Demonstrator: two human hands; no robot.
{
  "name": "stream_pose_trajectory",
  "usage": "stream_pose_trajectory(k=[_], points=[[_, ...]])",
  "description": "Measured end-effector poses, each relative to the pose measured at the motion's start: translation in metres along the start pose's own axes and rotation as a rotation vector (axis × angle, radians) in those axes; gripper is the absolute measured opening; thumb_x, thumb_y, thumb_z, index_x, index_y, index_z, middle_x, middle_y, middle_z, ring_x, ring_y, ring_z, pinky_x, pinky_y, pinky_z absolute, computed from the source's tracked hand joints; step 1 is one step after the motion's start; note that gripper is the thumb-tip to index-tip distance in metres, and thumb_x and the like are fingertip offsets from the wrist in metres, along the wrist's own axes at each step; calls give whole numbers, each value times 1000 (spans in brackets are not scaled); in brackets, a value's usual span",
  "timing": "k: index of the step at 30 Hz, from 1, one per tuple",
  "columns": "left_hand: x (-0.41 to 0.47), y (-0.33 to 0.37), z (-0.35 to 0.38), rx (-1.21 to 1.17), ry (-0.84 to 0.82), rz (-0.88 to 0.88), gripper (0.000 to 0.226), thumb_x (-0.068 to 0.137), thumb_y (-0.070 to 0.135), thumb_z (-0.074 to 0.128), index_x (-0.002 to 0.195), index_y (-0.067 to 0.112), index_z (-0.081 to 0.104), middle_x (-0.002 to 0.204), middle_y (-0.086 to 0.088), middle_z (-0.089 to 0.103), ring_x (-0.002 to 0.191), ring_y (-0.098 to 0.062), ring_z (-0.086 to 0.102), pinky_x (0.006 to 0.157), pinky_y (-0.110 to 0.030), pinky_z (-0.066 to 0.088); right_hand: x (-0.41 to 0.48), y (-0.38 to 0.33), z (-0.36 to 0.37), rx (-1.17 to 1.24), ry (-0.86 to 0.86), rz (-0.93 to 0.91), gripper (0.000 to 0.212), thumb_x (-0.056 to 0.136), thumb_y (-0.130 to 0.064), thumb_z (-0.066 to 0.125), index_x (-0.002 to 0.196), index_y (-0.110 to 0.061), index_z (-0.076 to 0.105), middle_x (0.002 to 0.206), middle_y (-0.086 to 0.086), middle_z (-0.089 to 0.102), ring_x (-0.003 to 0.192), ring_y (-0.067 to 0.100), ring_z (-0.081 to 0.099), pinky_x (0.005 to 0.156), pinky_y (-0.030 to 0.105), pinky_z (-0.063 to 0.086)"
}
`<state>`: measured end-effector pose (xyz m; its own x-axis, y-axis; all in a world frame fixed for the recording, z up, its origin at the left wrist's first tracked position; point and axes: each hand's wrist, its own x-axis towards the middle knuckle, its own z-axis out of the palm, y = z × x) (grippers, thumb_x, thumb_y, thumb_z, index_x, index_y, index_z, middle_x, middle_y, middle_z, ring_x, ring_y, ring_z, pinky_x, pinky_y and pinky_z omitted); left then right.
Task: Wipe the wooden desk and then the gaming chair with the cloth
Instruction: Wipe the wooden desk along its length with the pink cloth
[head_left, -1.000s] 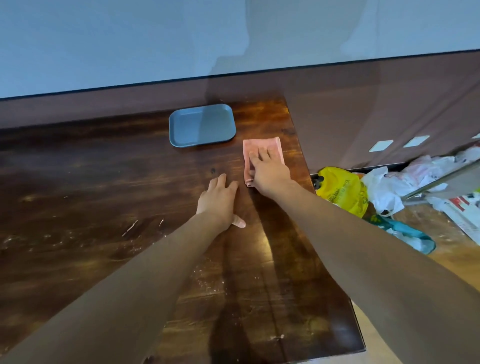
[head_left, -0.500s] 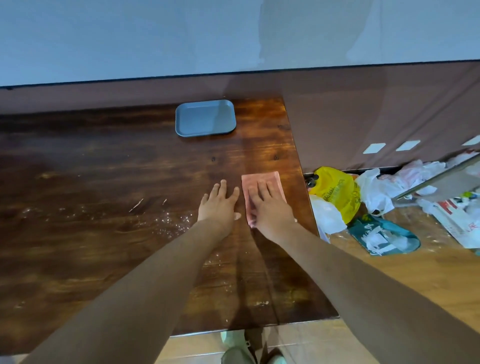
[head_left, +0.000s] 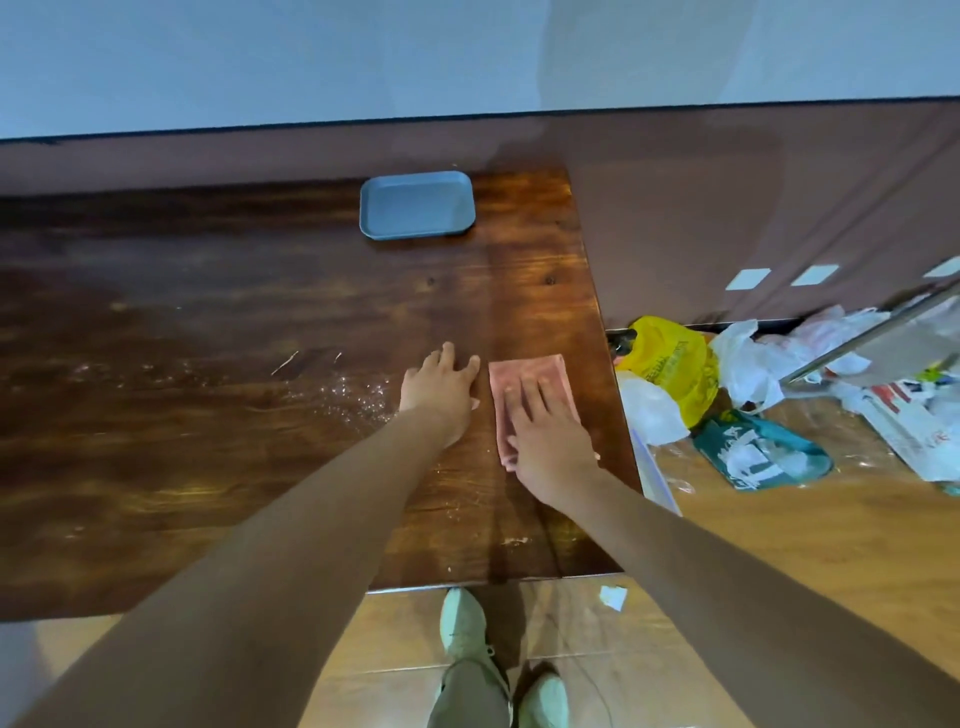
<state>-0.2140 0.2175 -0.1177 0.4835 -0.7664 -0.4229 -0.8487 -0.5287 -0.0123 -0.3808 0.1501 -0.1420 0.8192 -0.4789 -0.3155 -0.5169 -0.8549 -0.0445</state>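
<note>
The right hand (head_left: 548, 441) lies flat on the folded pink cloth (head_left: 535, 371), its fingers (head_left: 525, 400) straight and pressing rather than gripping, probably so the whole pad bears on the wooden surface (head_left: 208, 441) near its right edge. The left hand (head_left: 441, 400) rests just beside the cloth, fingers spread on bare wood and holding nothing, likely as a brace. White specks (head_left: 358, 395) lie to its left, and a blue tray (head_left: 415, 205) sits well apart by the wall. No gaming chair is in view.

Right hand (head_left: 548, 447) and pink cloth (head_left: 535, 371) drawn back from blue tray (head_left: 415, 205), left hand (head_left: 441, 397) slid nearer too
</note>
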Motion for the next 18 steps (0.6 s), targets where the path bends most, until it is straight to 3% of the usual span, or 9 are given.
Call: stream_pose_trajectory(k=[4, 8, 11, 13, 18], points=[[-5, 6, 11, 4, 8, -23, 71, 109, 48, 49, 168, 29, 15, 175, -13, 5, 162, -30, 10, 123, -48, 28, 19, 9, -1, 10, -48, -2, 93, 102, -58, 54, 168, -18, 2, 176, 9, -8, 162, 36, -6, 130, 52, 18], [-5, 11, 21, 70, 91, -35, 70, 107, 49, 51, 166, 26, 21, 164, -14, 25, 151, -31, 27, 115, -47, 35, 75, 17, -18, 75, -27, 47, 95, 105, -50, 57, 168, -16, -5, 176, 11, -8, 162, 35, -8, 130, 48, 8], [-8, 11, 23, 59, 122, -42, 68, 106, 47, 54, 164, 24, 25, 159, -13, 29, 146, -32, 30, 112, -48, 38, 83, 13, -18, 36, -11, 48, 86, 109, -48, 47, 167, -15, -7, 176, 13, -10, 162, 36, -9, 130, 49, 4], [-9, 12, 18, 64, 106, -29, 68, 105, 48, 56, 163, 24, 28, 157, -12, 32, 145, -31, 33, 110, -47, 39, 60, 10, -10, 4, -5, 44, 83, 110, -51, 39, 167, -14, -9, 175, 13, -10, 161, 37, -10, 132, 50, 1], [-19, 14, 6, 85, 55, -15, 69, 103, 46, 62, 162, 26, 32, 154, -10, 39, 143, -29, 41, 111, -48, 39, -53, -18, 32, 46, 62, 1, 93, 107, -52, 46, 165, -11, -14, 175, 15, -8, 161, 39, -8, 132, 51, 4]])
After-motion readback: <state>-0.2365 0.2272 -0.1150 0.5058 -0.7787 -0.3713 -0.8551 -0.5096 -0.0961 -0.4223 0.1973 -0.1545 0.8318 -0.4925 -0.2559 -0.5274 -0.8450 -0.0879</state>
